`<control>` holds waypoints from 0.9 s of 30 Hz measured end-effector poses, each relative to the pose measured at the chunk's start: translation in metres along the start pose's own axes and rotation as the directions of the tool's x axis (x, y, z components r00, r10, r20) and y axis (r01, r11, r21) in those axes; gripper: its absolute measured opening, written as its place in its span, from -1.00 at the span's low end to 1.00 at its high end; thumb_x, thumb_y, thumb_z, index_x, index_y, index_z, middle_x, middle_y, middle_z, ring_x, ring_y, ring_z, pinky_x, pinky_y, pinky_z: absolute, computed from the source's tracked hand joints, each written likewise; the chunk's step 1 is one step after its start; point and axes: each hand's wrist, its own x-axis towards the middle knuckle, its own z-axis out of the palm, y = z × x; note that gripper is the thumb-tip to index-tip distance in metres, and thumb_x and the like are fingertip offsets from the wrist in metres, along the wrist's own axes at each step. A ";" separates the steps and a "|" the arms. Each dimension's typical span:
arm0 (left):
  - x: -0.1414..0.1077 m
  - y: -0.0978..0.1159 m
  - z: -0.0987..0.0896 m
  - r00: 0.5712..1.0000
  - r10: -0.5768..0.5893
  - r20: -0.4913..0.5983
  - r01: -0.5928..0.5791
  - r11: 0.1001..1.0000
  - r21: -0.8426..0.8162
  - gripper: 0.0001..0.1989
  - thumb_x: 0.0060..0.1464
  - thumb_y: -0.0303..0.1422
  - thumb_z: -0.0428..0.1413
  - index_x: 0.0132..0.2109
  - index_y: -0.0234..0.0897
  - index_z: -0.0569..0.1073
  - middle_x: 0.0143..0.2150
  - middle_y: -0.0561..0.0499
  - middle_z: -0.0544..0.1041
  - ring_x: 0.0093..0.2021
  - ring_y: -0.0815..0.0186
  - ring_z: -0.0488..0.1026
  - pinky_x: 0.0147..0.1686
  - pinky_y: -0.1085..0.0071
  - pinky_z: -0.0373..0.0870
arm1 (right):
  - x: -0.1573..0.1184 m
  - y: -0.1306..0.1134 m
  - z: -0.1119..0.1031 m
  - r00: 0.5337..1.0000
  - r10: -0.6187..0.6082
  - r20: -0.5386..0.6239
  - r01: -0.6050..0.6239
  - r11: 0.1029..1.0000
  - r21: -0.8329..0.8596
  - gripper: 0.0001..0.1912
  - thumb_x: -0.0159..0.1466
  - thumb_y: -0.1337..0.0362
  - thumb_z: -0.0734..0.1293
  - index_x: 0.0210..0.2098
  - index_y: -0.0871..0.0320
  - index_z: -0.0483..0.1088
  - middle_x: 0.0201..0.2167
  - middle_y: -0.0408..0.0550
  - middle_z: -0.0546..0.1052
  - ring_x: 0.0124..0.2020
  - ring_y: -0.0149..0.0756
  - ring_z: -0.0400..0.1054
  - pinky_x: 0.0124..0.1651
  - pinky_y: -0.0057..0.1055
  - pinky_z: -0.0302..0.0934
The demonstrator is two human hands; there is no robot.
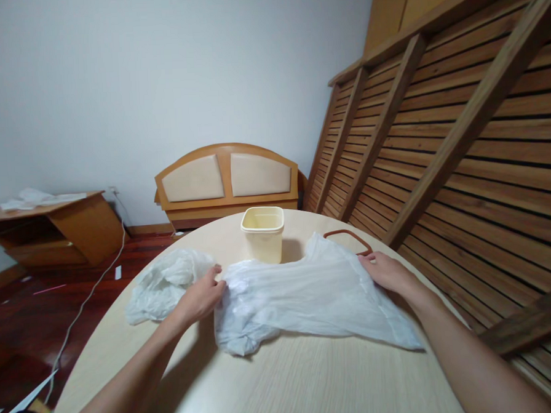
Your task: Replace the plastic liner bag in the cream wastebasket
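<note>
A white, thin plastic bag [298, 294] lies stretched sideways across the round table, its left end bunched and its right end spread wide. My left hand [208, 291] is at the bunched end, fingers curled against its edge. At the upper right edge, my right hand [384, 270] pinches the plastic between thumb and fingers. Left of my left hand sits a second crumpled white plastic bag [166, 286]. A pale yellow square tub [264, 235] stands upright just behind the stretched bag, its top uncovered. Beyond my right hand, a brown curved handle or frame [346, 232] lies partly under the plastic.
The light wood table [312, 383] has a rounded edge. Slatted wooden panels [462, 160] lean close on the right. Behind stands a headboard [225, 175]. A low desk [59, 233] is at the left, with a white cable [92, 290] along the dark red floor.
</note>
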 end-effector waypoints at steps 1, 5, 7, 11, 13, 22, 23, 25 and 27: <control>-0.001 0.000 0.000 0.999 -0.006 0.032 0.005 1.000 0.009 -0.55 0.02 -0.33 0.02 0.07 -0.39 0.37 -0.45 -0.01 0.52 -0.47 0.20 0.49 -0.46 0.36 0.38 | -0.001 0.000 -0.001 1.000 0.003 0.007 -0.003 1.000 0.011 -0.61 0.30 0.07 0.27 -0.07 0.23 0.50 -0.21 0.20 0.63 -0.16 0.01 0.52 -0.18 -0.28 0.28; -0.006 0.002 0.001 0.994 -0.005 0.108 0.002 1.000 0.023 -0.58 0.02 -0.36 0.01 0.06 -0.35 0.34 -0.46 0.05 0.48 -0.55 0.29 0.43 -0.59 0.45 0.30 | -0.005 -0.004 -0.002 0.999 -0.024 0.040 0.021 0.998 0.062 -0.52 0.23 0.22 0.30 0.10 0.32 0.37 -0.16 0.24 0.61 -0.13 -0.01 0.51 -0.16 -0.31 0.28; -0.006 0.001 -0.002 0.993 -0.007 0.115 0.004 0.999 0.033 -0.62 0.06 -0.33 -0.01 0.03 -0.34 0.33 -0.41 0.02 0.49 -0.55 0.29 0.42 -0.60 0.45 0.30 | -0.007 -0.008 -0.001 0.997 -0.065 0.045 0.060 0.994 0.094 -0.48 0.26 0.30 0.26 0.19 0.31 0.25 -0.22 0.15 0.62 -0.17 -0.09 0.51 -0.17 -0.37 0.26; -0.003 -0.007 -0.012 0.999 0.051 0.017 -0.053 0.992 0.117 -0.64 0.13 -0.31 -0.07 0.04 -0.35 0.31 -0.35 -0.06 0.51 -0.43 0.20 0.47 -0.46 0.37 0.38 | -0.011 -0.019 0.005 0.993 -0.114 0.023 0.105 0.966 0.238 -0.49 0.38 0.20 0.16 0.27 0.26 0.07 -0.34 0.02 0.59 -0.32 -0.19 0.49 -0.28 -0.39 0.23; 0.000 -0.012 -0.017 0.990 0.128 -0.062 -0.114 0.973 0.199 -0.62 0.16 -0.32 -0.09 0.08 -0.37 0.31 -0.31 -0.09 0.53 -0.35 0.16 0.49 -0.32 0.32 0.40 | -0.016 -0.025 0.007 0.994 -0.097 0.050 0.076 0.943 0.323 -0.45 0.39 0.10 0.15 0.26 0.27 0.05 -0.41 -0.01 0.56 -0.40 -0.19 0.47 -0.35 -0.38 0.22; 0.003 -0.015 -0.015 0.933 0.282 -0.224 -0.189 0.912 0.363 -0.56 0.22 -0.27 -0.14 0.18 -0.38 0.26 -0.10 -0.18 0.49 -0.05 0.07 0.50 -0.02 0.20 0.40 | -0.035 -0.024 -0.004 0.910 -0.269 0.316 0.153 0.926 0.346 -0.32 0.23 0.30 0.33 0.29 0.27 0.07 -0.48 -0.18 0.46 -0.50 -0.33 0.36 -0.49 -0.49 0.11; 0.002 -0.014 -0.015 0.932 0.284 -0.224 -0.188 0.909 0.372 -0.56 0.23 -0.27 -0.14 0.18 -0.38 0.26 -0.09 -0.19 0.48 -0.04 0.06 0.49 -0.01 0.19 0.40 | -0.032 -0.022 -0.003 0.932 -0.246 0.265 0.153 0.933 0.325 -0.39 0.25 0.32 0.30 0.26 0.27 0.12 -0.47 -0.16 0.46 -0.50 -0.34 0.36 -0.49 -0.49 0.10; 0.000 -0.011 -0.014 0.937 0.286 -0.200 -0.191 0.899 0.394 -0.58 0.25 -0.29 -0.14 0.17 -0.38 0.28 -0.06 -0.22 0.48 -0.03 0.06 0.49 -0.02 0.18 0.41 | -0.026 -0.017 0.000 0.959 -0.200 0.201 0.135 0.946 0.294 -0.49 0.27 0.35 0.27 0.19 0.29 0.20 -0.44 -0.12 0.48 -0.49 -0.33 0.37 -0.47 -0.49 0.13; -0.004 -0.005 -0.012 0.943 0.277 -0.184 -0.174 0.884 0.435 -0.60 0.26 -0.29 -0.14 0.15 -0.38 0.31 -0.02 -0.25 0.47 -0.04 0.05 0.50 -0.03 0.17 0.43 | -0.021 -0.014 0.003 0.963 -0.178 0.201 0.119 0.954 0.276 -0.58 0.25 0.38 0.27 0.11 0.28 0.28 -0.40 -0.06 0.52 -0.44 -0.31 0.41 -0.43 -0.48 0.18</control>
